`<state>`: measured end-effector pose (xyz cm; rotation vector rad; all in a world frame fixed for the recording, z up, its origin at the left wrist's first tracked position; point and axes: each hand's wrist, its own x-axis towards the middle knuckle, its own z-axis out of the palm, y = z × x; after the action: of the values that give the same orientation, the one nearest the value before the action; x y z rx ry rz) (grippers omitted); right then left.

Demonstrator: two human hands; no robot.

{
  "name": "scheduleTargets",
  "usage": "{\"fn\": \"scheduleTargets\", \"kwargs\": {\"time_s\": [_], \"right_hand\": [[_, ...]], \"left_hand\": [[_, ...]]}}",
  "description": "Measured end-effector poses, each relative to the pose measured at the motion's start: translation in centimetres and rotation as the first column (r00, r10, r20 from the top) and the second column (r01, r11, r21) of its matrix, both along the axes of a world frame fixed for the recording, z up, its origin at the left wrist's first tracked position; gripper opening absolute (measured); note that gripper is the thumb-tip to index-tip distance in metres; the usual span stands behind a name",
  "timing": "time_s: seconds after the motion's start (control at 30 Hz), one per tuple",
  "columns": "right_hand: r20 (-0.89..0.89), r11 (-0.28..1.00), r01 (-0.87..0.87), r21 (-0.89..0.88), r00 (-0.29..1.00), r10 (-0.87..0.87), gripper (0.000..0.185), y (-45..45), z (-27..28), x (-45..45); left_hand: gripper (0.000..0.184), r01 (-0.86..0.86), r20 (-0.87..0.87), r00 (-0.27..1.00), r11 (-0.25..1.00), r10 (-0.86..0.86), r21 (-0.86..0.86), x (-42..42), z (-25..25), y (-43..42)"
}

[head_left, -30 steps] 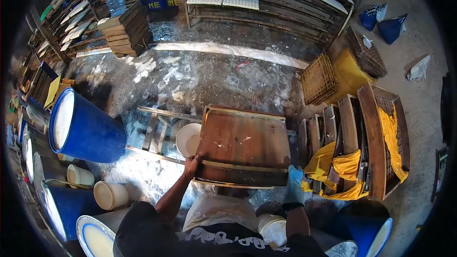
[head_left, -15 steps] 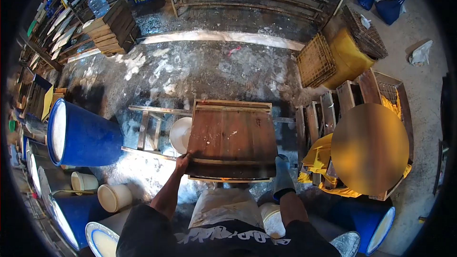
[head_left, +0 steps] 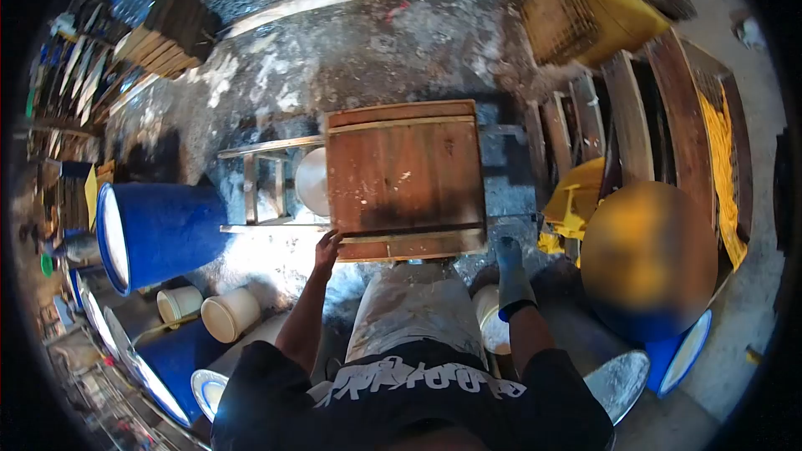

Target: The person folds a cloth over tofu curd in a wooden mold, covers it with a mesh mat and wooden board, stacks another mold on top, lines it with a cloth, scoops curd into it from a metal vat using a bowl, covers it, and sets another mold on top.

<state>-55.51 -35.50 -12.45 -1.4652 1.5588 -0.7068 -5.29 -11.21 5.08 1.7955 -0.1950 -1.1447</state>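
A shallow wooden box, its plank face upward, rests across a low wooden rack in front of me. My bare left hand is at its near left corner, fingers stretched and slightly apart; whether they still touch the edge I cannot tell. Just off the near right corner is my right hand in a grey-blue glove, fingers pointing forward, apart from the box. A white round basin shows partly at the box's left, within the rack.
A blue drum and white buckets stand to my left. Wooden boxes with yellow cloth line the right, beside a blurred round patch. A yellow container stands farther back. The floor looks wet, with white residue.
Both hands gripped the box's near sides before; my right hand has come away to the right and my left fingers have loosened. The box and surroundings now appear higher in view.
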Motion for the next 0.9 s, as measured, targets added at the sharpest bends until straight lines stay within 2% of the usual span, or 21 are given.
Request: {"fn": "scheduleTargets", "kwargs": {"time_s": [0.03, 0.07, 0.1, 0.17, 0.23, 0.27, 0.3, 0.37, 0.4, 0.43, 0.5, 0.6, 0.77, 0.9], "right_hand": [[-0.009, 1.000, 0.024, 0.003, 1.000, -0.024, 0.023, 0.2, -1.4, -1.5], [-0.217, 0.956, -0.073, 0.283, 0.966, 0.139, 0.025, -0.2, -2.3, -2.0], [-0.198, 0.930, -0.026, 0.367, 0.974, 0.105, 0.025, 0.4, -3.2, -2.6], [-0.107, 0.886, 0.070, 0.458, 0.994, -0.023, 0.026, 0.0, -1.2, -1.1], [-0.027, 0.825, 0.111, 0.554, 0.993, -0.115, 0.026, -1.0, 0.0, 1.1], [0.012, 0.791, 0.121, 0.600, 0.987, -0.159, 0.027, -1.4, 0.3, 2.0], [0.051, 0.757, 0.125, 0.641, 0.977, -0.205, 0.027, -1.8, 0.6, 3.0], [0.116, 0.709, 0.127, 0.694, 0.952, -0.284, 0.028, -2.0, 0.8, 4.5], [0.138, 0.694, 0.131, 0.708, 0.939, -0.317, 0.029, -2.1, 0.8, 5.1], [0.157, 0.687, 0.133, 0.715, 0.926, -0.343, 0.029, -2.1, 1.0, 5.5], [0.185, 0.671, 0.140, 0.728, 0.902, -0.390, 0.030, -2.3, 1.5, 6.1], [0.208, 0.664, 0.156, 0.731, 0.876, -0.434, 0.032, -2.2, 1.9, 6.8], [0.235, 0.663, 0.168, 0.729, 0.850, -0.473, 0.035, -2.4, 3.3, 7.3], [0.238, 0.650, 0.177, 0.739, 0.835, -0.497, 0.038, -1.8, 4.2, 7.0]], "left_hand": [[0.060, 0.025, 0.021, 0.999, 0.995, -0.027, 0.099, 0.0, -1.4, 0.5], [0.058, 0.045, 0.021, 0.999, 0.986, -0.049, 0.159, -0.2, -1.4, 0.7], [0.056, 0.062, 0.023, 0.997, 0.974, -0.069, 0.219, -0.4, -1.6, 0.9], [0.056, 0.023, 0.139, 0.988, 0.945, -0.073, 0.326, -0.6, -4.0, 2.3], [0.060, 0.017, 0.420, 0.872, 0.873, -0.251, 0.487, -0.5, -7.4, 4.6], [0.063, -0.003, 0.475, 0.825, 0.839, -0.305, 0.545, -0.8, -7.9, 5.1], [0.067, -0.030, 0.524, 0.771, 0.802, -0.361, 0.597, -1.0, -8.2, 5.5], [0.074, -0.075, 0.469, 0.808, 0.727, -0.356, 0.682, -0.9, -9.4, 5.9], [0.077, -0.111, 0.390, 0.902, 0.772, -0.186, 0.626, -0.6, -10.3, 6.2], [0.076, -0.181, 0.137, 0.983, 0.803, 0.125, 0.568, -1.5, -8.2, 4.3], [0.074, -0.162, 0.066, 0.987, 0.849, 0.150, 0.502, -1.3, -9.6, 4.6], [0.068, 0.053, 0.025, 0.997, 0.900, -0.071, 0.433, -2.3, -7.6, 2.7], [0.076, -0.038, -0.029, 0.998, 0.888, 0.058, 0.457, -1.7, -8.3, 3.1], [0.076, 0.022, -0.009, 1.000, 0.922, -0.020, 0.387, -2.0, -7.4, 3.2]]}}
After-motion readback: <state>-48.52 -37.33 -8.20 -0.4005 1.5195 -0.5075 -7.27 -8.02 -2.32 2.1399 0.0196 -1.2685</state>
